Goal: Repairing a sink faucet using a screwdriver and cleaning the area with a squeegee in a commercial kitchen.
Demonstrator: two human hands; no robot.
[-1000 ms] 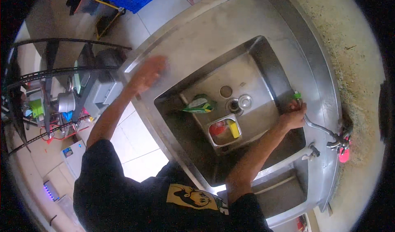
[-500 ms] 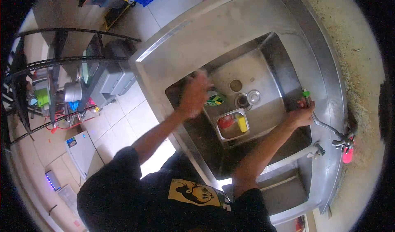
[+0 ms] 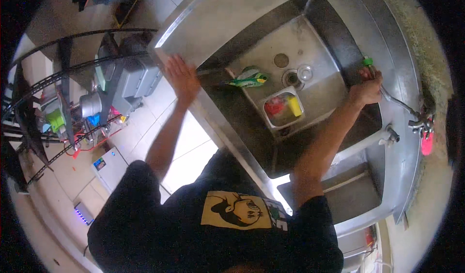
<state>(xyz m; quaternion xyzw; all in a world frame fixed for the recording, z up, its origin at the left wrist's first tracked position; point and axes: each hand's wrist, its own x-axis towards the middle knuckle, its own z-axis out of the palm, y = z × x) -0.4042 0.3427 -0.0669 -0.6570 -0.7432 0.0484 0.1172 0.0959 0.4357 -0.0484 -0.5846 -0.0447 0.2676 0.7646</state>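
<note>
My right hand [image 3: 366, 90] is wrapped round the faucet spout [image 3: 393, 100], just below its green tip [image 3: 367, 61], over the right side of the basin. Over the left edge of the steel sink [image 3: 264, 33] is my left hand [image 3: 183, 82], fingers stretched out and holding nothing; whether it touches the rim I cannot tell. In the basin a small square metal pan [image 3: 276, 124] holds a crumpled red thing [image 3: 274, 105] and a yellow sponge [image 3: 294, 106]. A green and yellow packet [image 3: 250, 81] lies on the basin floor near the left wall.
Beside the drain hole [image 3: 292, 79] sits a round strainer [image 3: 304, 73]. A second basin [image 3: 353, 195] adjoins at the near right, with a tap [image 3: 390, 136] between. To the left stand a black metal rack [image 3: 63, 74], grey bins [image 3: 140, 82] and a white box [image 3: 110, 164] on the tiled floor.
My left hand has moved left from above the basin to the sink's outer edge. The right hand keeps its hold on the spout. The whole view has shifted, so the basin appears higher.
</note>
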